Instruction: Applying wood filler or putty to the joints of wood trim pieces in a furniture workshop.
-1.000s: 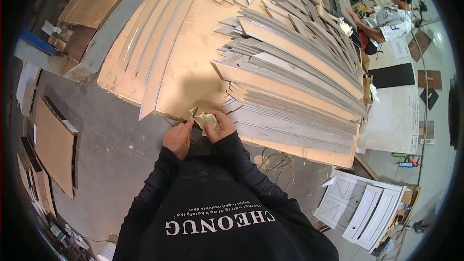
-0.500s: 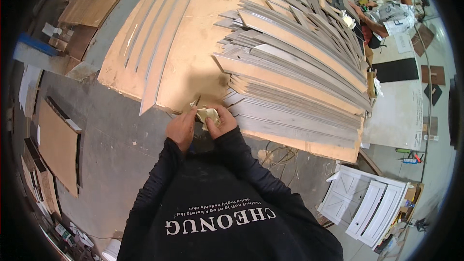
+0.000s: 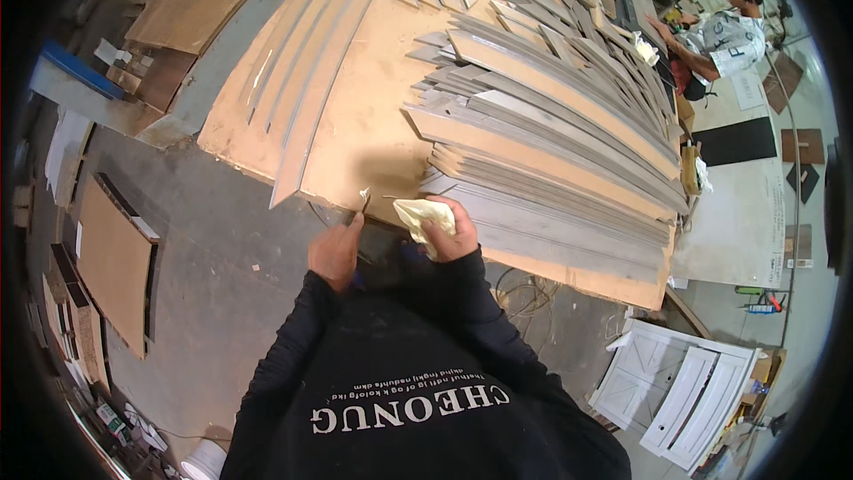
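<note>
A crumpled pale-yellow sheet [image 3: 419, 212] is at the near edge of the surface [image 3: 360, 129], in the right hand's [image 3: 455, 233] closed grip. To its left, the left hand's [image 3: 334, 251] grip pinches a thin dark piece [image 3: 366, 203]. Grey strips [image 3: 555, 200] lie right.

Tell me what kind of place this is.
Most likely a woodworking or furniture workshop: a big worktable bears stacks of long grey strips with angled ends, and a white panelled furniture piece stands at the lower right.

Strips [image 3: 544, 149] on table [image 3: 373, 107], wad [image 3: 416, 213] in right fingers [image 3: 464, 224]
</note>
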